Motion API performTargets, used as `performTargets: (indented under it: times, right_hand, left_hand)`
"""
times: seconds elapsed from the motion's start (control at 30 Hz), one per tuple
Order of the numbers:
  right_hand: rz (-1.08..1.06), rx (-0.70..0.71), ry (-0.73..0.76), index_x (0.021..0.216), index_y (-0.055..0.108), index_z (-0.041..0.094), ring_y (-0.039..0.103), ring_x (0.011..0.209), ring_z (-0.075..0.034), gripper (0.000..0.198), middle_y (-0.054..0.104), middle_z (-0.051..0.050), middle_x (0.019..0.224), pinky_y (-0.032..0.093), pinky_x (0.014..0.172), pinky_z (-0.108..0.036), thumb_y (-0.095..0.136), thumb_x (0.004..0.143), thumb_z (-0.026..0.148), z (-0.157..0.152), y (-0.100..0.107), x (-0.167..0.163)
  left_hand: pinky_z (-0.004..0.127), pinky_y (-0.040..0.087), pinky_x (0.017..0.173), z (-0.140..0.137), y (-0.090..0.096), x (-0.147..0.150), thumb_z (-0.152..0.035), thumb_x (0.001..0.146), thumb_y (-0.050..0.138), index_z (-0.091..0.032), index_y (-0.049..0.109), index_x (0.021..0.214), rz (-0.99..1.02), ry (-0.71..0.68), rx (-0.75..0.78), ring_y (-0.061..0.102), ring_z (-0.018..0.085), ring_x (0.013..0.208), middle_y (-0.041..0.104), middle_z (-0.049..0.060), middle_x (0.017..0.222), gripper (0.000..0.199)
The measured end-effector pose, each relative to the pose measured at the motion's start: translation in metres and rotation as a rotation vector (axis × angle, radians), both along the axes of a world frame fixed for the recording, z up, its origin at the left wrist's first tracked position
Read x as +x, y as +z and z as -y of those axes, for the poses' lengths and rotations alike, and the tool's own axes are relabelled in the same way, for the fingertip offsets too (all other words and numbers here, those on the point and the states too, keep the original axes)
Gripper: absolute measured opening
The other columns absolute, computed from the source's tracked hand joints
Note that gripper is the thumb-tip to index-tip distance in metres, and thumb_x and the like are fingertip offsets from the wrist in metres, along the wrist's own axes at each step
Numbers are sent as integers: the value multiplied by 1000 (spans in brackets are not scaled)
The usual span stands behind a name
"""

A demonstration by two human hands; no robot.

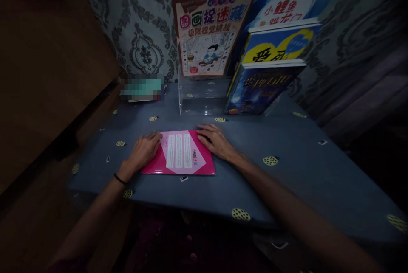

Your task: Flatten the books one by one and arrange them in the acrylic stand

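Observation:
A pink book (178, 154) with pale text panels lies closed and flat on the table, its print turned sideways to me. My left hand (146, 149) rests at the book's left edge, palm down, with its fingertips touching the upper left corner. A dark band (120, 178) circles the left wrist. At the upper right corner lies my right hand (216, 140), fingers stretched out and slightly apart, the thumb on the cover. Neither hand grips the book; both lie against its edges.
Behind the book stands a clear rack (204, 105) bearing several upright books, among them a picture book (207, 48) and a dark blue book (263, 88). A blurred-out item (142, 88) lies at the back left. A patterned cloth (302, 171) covers the table.

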State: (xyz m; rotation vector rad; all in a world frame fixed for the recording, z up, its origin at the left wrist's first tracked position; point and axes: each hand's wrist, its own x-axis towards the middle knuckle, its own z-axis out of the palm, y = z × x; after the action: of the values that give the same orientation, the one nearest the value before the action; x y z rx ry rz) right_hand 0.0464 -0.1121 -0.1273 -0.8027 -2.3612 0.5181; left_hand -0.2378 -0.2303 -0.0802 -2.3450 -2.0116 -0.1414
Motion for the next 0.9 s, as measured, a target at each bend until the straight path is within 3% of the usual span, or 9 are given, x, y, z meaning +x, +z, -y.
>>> performTargets:
  times: [0.07, 0.13, 0.27, 0.47, 0.57, 0.73, 0.9]
  right_hand:
    - [-7, 43, 15, 125, 73, 24, 55, 133, -34, 35, 69, -12, 135, 42, 109, -59, 51, 100, 35, 6, 3, -4]
    - [14, 51, 55, 124, 74, 25, 59, 126, -33, 35, 74, -12, 125, 42, 106, -57, 50, 101, 34, 10, 6, -7]
    - [51, 17, 71, 113, 78, 24, 68, 102, -29, 32, 79, -11, 107, 44, 99, -51, 50, 102, 33, 13, 10, -9]
    - [-28, -91, 96, 106, 79, 20, 69, 95, -29, 39, 78, -13, 105, 50, 91, -47, 45, 103, 37, 7, 10, -6]
    - [-52, -134, 86, 104, 79, 21, 70, 97, -29, 39, 79, -12, 105, 51, 92, -47, 45, 102, 39, 5, 9, -5]
    - [-85, -178, 63, 102, 80, 26, 69, 104, -29, 34, 79, -9, 109, 50, 98, -47, 49, 100, 41, 5, 9, -5]
    - [-94, -187, 94, 101, 80, 24, 70, 104, -30, 34, 79, -10, 109, 50, 99, -50, 49, 99, 40, 6, 11, -5]
  left_hand:
    - [47, 53, 100, 1, -3, 0, -23, 105, 36, -20, 60, 130, -5, -18, 7, 64, 30, 126, 64, 16, 141, 35]
    - [50, 51, 104, 1, -6, -1, -23, 105, 36, -19, 61, 132, 0, -30, 13, 61, 31, 132, 62, 15, 144, 37]
    - [50, 51, 107, 0, -8, -3, -23, 105, 36, -18, 63, 132, 7, -28, 20, 61, 30, 132, 63, 16, 143, 38]
    - [57, 48, 108, 6, -8, 1, -21, 104, 39, -19, 61, 136, -35, -26, 24, 58, 33, 135, 59, 19, 146, 39]
    - [63, 41, 113, 19, -6, 7, -32, 105, 46, -17, 59, 138, -77, -77, -8, 57, 35, 135, 58, 21, 147, 39]
    - [59, 41, 115, 44, 0, 11, -65, 95, 53, -22, 47, 150, -73, -290, -131, 45, 36, 146, 46, 20, 158, 70]
    - [56, 44, 114, 55, -1, 13, -64, 99, 47, -17, 42, 152, -115, -344, -127, 41, 37, 149, 44, 22, 158, 71]
